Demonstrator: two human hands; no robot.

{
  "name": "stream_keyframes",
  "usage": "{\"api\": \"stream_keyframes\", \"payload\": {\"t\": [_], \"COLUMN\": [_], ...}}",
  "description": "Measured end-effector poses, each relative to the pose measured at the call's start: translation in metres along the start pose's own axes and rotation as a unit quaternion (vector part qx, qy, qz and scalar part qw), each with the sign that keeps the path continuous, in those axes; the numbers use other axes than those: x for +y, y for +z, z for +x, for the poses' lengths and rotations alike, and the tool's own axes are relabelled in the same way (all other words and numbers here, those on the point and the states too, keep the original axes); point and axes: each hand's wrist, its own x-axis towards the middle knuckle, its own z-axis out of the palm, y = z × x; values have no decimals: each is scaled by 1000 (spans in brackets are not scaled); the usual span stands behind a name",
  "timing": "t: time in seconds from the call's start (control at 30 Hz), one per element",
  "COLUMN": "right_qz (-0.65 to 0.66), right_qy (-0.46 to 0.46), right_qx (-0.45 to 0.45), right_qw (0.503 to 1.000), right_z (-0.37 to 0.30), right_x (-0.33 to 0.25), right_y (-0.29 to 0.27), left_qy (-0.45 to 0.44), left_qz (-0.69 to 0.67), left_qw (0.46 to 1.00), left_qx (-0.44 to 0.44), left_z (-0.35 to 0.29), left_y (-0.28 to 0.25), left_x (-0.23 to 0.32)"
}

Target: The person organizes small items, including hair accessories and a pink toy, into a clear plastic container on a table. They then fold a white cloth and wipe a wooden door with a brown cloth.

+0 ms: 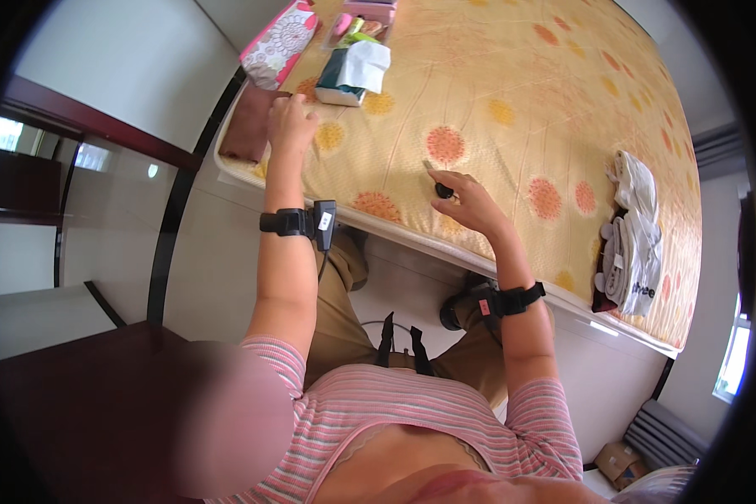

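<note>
The yellow, flower-patterned counter is carrying a floral pouch, a clear box, a tissue pack, a flat brown item and folded clothes.

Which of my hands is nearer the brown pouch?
Your left hand, which is at the right edge of the brown pouch. Your right hand is farther right, holding a small black object.

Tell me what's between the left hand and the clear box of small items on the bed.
The dark green and white tissue pack lies between the left hand and the clear box, as the head view shows.
</note>
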Motion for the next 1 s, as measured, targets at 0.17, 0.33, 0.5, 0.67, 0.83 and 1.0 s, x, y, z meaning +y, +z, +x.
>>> {"api": "stream_keyframes", "payload": {"t": [0.17, 0.33, 0.5, 0.67, 0.83, 1.0], "right_qz": [-54, -95, -91, -87, -77, -70], "right_qy": [-18, -24, -13, -24, -26, -4], "right_qx": [-6, -23, -36, -31, -29, -51], "right_qw": [998, 995, 995, 995, 996, 996], "right_z": [-1, 2, 1, 1, 1, 2], "right_x": [0, 0, -1, 2, 2, 1], "right_y": [2, 6, 4, 6, 5, 2], "left_qy": [-127, -165, -159, -171, -185, -120], "left_qz": [59, 46, 90, 134, 123, 59], "left_qw": [990, 971, 952, 950, 948, 977], "left_qx": [-33, -169, -246, -226, -227, -165], "left_z": [-9, -8, -7, -3, 1, -3], "left_y": [-7, -16, -19, -7, -3, -7], "left_x": [-41, -51, -42, -50, -51, -28]}}
